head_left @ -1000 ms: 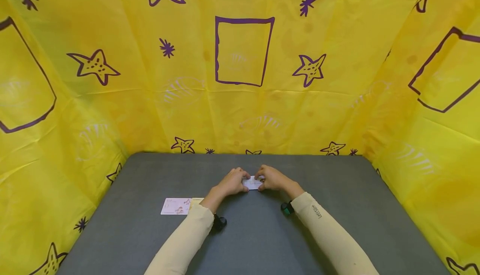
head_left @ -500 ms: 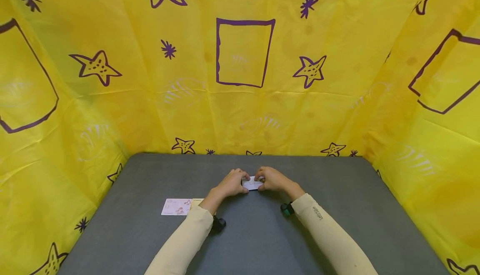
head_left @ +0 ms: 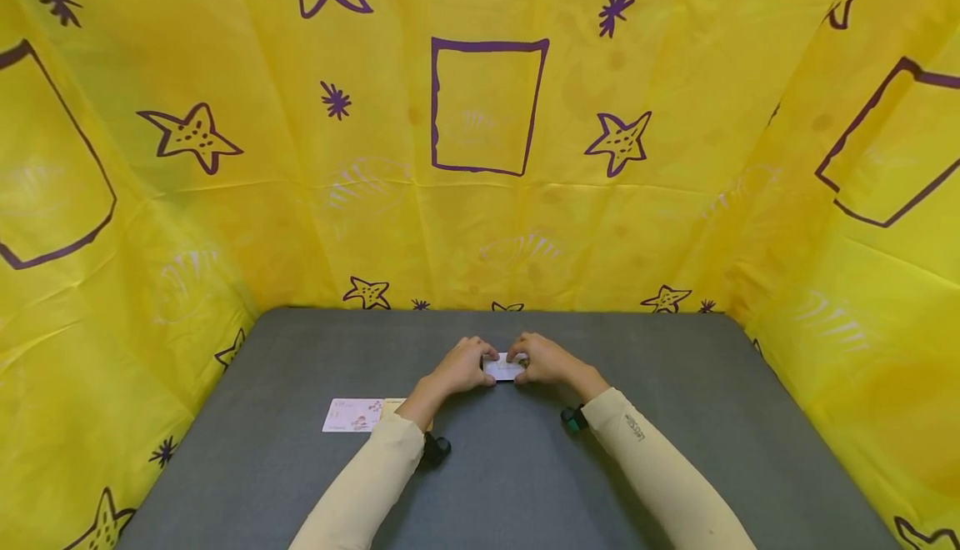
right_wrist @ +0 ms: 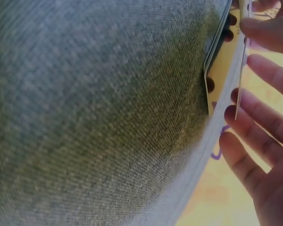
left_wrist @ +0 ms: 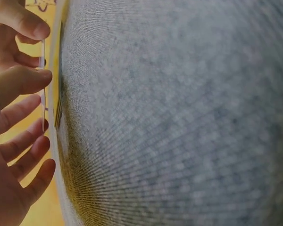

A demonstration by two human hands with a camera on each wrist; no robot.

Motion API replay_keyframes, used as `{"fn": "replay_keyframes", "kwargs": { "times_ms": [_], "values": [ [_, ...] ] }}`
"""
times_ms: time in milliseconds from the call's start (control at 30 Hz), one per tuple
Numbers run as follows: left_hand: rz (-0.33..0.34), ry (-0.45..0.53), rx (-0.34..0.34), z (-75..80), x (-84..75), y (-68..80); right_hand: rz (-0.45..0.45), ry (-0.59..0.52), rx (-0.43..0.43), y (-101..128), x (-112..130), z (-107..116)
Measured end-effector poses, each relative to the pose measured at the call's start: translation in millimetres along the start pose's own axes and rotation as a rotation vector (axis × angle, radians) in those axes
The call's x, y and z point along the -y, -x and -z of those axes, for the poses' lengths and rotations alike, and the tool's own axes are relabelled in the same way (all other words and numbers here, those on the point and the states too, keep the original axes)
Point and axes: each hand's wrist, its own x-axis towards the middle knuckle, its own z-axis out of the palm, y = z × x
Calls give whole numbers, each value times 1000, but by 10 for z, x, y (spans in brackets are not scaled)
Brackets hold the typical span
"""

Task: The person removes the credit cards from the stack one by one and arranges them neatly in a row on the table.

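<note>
Out toward the back middle of the table, my left hand (head_left: 467, 365) and right hand (head_left: 543, 358) pinch a small white card (head_left: 506, 367) from its two ends. Faint markings show on its face, but I cannot read them. The left wrist view has the card edge-on between the left thumb (left_wrist: 30, 80) and fingers. From the right wrist, the card (right_wrist: 241, 80) is a thin line along the right fingertips. Beneath it, apart from the card, a thin bent dark piece (right_wrist: 206, 70) with a light edge lies at the table surface; its kind is unclear.
A pink-and-white printed card (head_left: 352, 416) lies flat at the left, with a yellowish card (head_left: 392, 406) beside it, partly hidden by my left forearm. The grey table (head_left: 637, 492) is bounded by yellow fabric walls (head_left: 480, 233) with purple drawings.
Both hands stay almost in place. A dark edge shows along the near side of the white card that was fainter a second ago; the card has shifted only slightly.
</note>
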Motion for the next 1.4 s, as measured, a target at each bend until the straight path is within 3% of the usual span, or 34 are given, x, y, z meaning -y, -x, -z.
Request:
{"fn": "replay_keyframes", "kwargs": {
  "times_ms": [667, 1133, 1400],
  "values": [
    [8, -44, -30, 47, -33, 63, 5, -11, -38, 54, 30, -38],
    [-31, -17, -47, 107, -37, 136, 6, -38, -77, 116, 59, -23],
    [-15, 1, -61, 123, -57, 190, 21, -33, -95, 154, 102, -11]
  ]
}}
